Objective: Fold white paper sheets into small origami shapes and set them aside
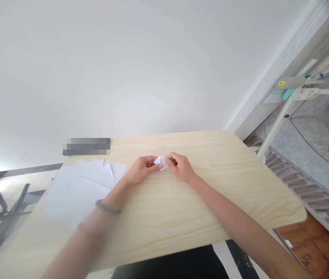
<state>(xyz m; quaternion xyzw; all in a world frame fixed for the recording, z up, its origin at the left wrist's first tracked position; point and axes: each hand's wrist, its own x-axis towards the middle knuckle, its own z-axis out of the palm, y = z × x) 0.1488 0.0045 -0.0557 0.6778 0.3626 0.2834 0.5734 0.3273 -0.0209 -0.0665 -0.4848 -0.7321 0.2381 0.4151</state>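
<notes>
A small piece of folded white paper (160,162) with pointed corners is held between my two hands, over the middle of the table. My left hand (141,169) pinches its left and lower side, thumb in front and fingers behind. At its right edge, my right hand (180,164) grips the paper between thumb and forefinger, with the other fingers curled in. The fingers cover part of the folds. A dark beaded bracelet (108,207) circles my left wrist.
Loose sheets of white paper (74,190) overlap on the left of the pale wooden table (240,186). A blurred-out dark object (86,147) lies at the back left edge. Behind is a white wall (141,69). To the right stand a white metal frame (277,124) and a grey sofa (312,147).
</notes>
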